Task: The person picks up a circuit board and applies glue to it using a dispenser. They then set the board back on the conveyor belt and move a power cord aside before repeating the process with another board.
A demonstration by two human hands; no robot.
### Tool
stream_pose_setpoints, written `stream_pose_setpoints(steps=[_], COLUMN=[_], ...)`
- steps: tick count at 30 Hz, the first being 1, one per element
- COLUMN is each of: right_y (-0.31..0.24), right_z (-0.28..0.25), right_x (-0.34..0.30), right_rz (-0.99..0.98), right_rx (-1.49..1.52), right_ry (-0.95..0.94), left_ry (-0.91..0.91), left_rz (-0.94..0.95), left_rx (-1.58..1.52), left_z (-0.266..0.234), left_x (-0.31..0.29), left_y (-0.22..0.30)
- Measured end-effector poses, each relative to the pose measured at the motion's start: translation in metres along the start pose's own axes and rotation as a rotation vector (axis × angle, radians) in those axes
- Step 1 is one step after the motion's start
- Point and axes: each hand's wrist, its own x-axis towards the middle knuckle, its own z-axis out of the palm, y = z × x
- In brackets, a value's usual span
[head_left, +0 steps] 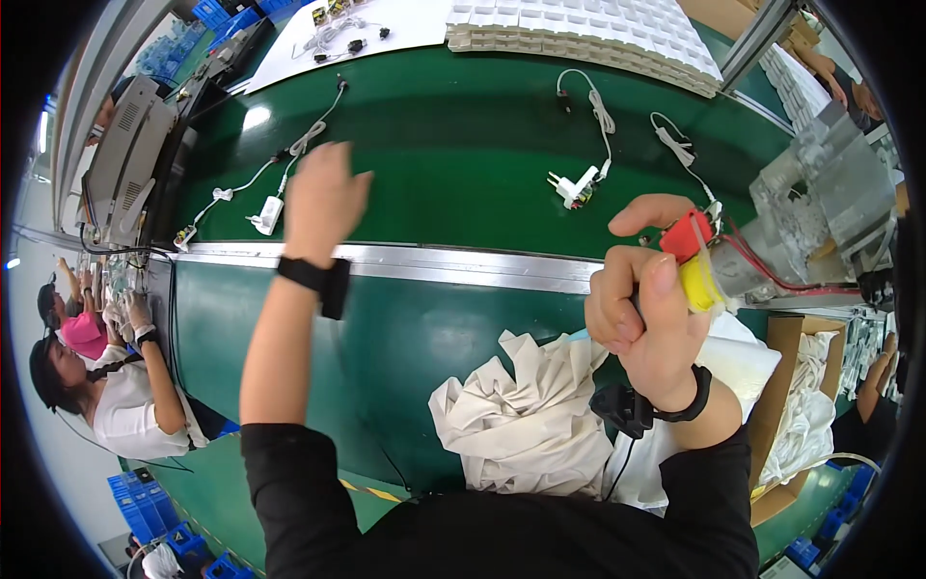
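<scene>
My left hand (330, 198) reaches over the green conveyor belt, slightly blurred, its fingertips hidden. To its left lies a white power adapter (267, 214) with a bundled white cord (307, 138). My right hand (637, 299) is raised with curled fingers; whatever they hold, if anything, is hidden. Its thumb overlaps, in this view, a device with a red block (686, 236), a yellow ring (698, 284) and a grey cylinder (743, 265); contact is unclear. Beyond that hand, another white plug adapter (577, 187) lies on the belt, its circuit parts showing.
A metal rail (415, 259) separates the belt from the near green surface. Crumpled cream cloth (521, 415) lies before me, beside a cardboard box (769, 463) holding white material. White trays (588, 34) stand stacked at the back. Co-workers (135, 405) sit at left.
</scene>
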Motion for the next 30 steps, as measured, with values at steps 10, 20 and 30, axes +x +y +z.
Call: stream_pose_setpoints(steps=[10,20,30], right_y=[-0.003,-0.005,0.031], right_z=[0.016,0.0,-0.024], right_x=[-0.004,0.01,0.033], right_rz=[-0.014,-0.017,-0.063], right_rx=[0.027,0.006,-0.01], right_ry=[0.002,0.108,0.102], left_ry=[-0.647,-0.704,-1.018], left_rz=[-0.603,-0.743,-0.469], left_rx=[-0.407,-2.107,-2.136], left_z=[-0.034,-0.024,-0.011], left_x=[-0.028,-0.048,-0.07], left_y=[-0.106,0.143,0.193])
